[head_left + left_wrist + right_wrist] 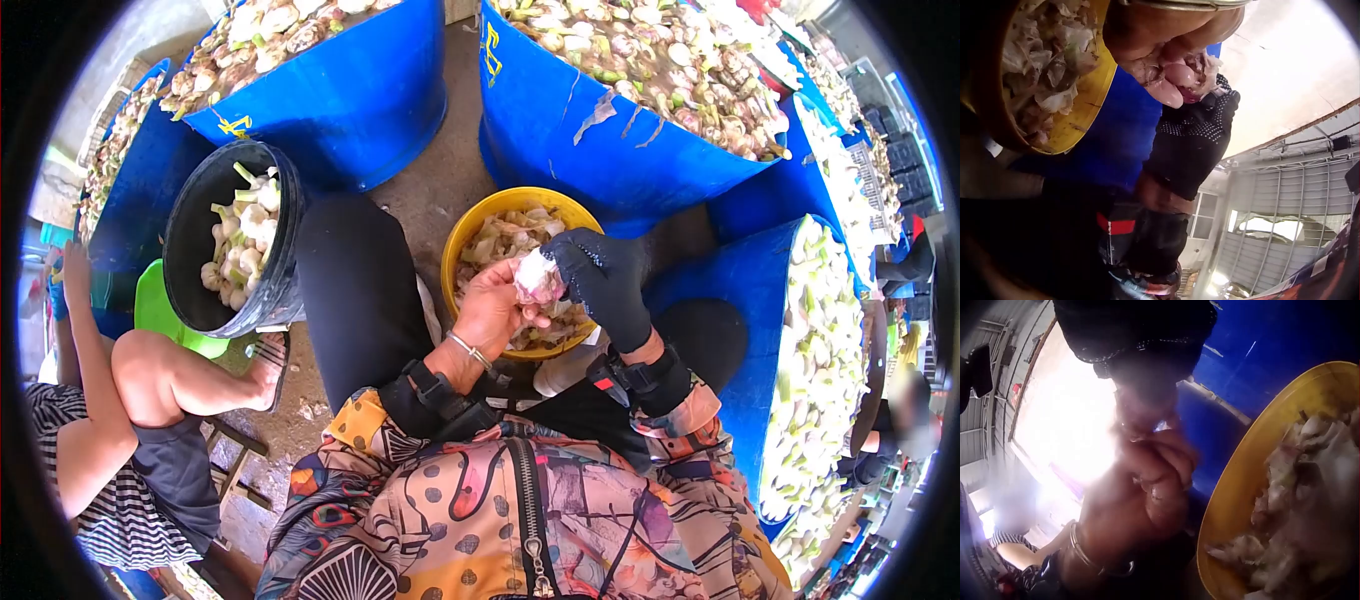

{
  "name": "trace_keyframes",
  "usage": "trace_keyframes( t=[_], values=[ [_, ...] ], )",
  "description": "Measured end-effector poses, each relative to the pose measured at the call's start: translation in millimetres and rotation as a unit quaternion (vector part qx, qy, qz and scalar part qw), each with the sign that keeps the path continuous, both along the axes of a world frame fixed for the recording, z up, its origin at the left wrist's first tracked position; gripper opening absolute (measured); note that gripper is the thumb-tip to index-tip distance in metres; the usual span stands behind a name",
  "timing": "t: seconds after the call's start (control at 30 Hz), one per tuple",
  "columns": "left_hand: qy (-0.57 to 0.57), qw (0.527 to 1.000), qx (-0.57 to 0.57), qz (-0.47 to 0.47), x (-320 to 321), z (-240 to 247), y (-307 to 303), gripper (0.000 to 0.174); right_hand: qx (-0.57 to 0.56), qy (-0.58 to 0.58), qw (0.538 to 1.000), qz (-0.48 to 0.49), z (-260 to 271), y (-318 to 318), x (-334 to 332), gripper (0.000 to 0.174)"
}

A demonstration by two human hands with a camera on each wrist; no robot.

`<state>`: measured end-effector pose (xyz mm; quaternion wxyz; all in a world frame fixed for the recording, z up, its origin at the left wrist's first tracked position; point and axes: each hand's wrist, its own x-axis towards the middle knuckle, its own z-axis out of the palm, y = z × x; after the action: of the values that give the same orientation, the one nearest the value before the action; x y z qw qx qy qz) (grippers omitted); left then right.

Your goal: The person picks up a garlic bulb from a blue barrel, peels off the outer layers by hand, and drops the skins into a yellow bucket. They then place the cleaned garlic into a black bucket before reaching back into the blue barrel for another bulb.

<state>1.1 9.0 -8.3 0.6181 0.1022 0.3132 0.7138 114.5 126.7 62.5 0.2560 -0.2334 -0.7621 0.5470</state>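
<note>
My bare left hand [486,308] pinches a whitish-pink garlic bulb [538,280] above a yellow bucket [455,232]. From the other side my right hand [600,278], in a black glove with white grip dots, has its fingers curled against the same bulb. In the left wrist view, the bulb's root side [1200,67] shows between my bare fingertips and the glove [1188,140]. Loose, papery garlic skins [500,245] fill much of the bucket below both hands. The gloved palm side is hidden.
A black bucket [183,235] of trimmed garlic bulbs [240,240] stands left of my knee. Large blue tubs [400,100] heaped with garlic surround me in front and at right. Another person's bare leg [190,370] and a green basin [165,315] are at left.
</note>
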Motion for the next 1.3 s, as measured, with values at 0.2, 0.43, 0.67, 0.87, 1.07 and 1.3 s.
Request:
trace_keyframes(
  t=[0.2,0.43,0.67,0.87,1.07,1.3],
  values=[
    [-0.105,0.994,-0.029,0.017,-1.8,26.1,-0.3,0.012,0.021,0.017,0.999,-0.040,9.8,1.3,2.3,0.012],
    [0.007,0.999,-0.033,0.029,2.6,17.7,-1.1,0.009,0.153,0.022,0.988,-0.007,-1.5,1.0,1.8,0.012],
    [0.052,0.998,0.012,0.026,-3.5,16.5,-4.4,0.008,0.047,0.062,0.995,-0.066,3.2,5.7,3.0,0.017],
    [0.135,0.985,-0.094,-0.057,-1.4,-22.0,2.0,0.006,-0.271,0.239,0.926,-0.112,0.2,39.9,16.5,0.021],
    [0.478,0.876,-0.055,0.013,7.1,-9.7,2.0,0.012,-0.294,0.240,0.919,-0.108,-3.7,38.4,15.6,0.025],
    [0.252,0.965,-0.038,0.058,2.3,34.1,3.7,0.016,-0.149,0.104,0.972,-0.148,9.9,10.8,0.3,0.020]
  ],
)
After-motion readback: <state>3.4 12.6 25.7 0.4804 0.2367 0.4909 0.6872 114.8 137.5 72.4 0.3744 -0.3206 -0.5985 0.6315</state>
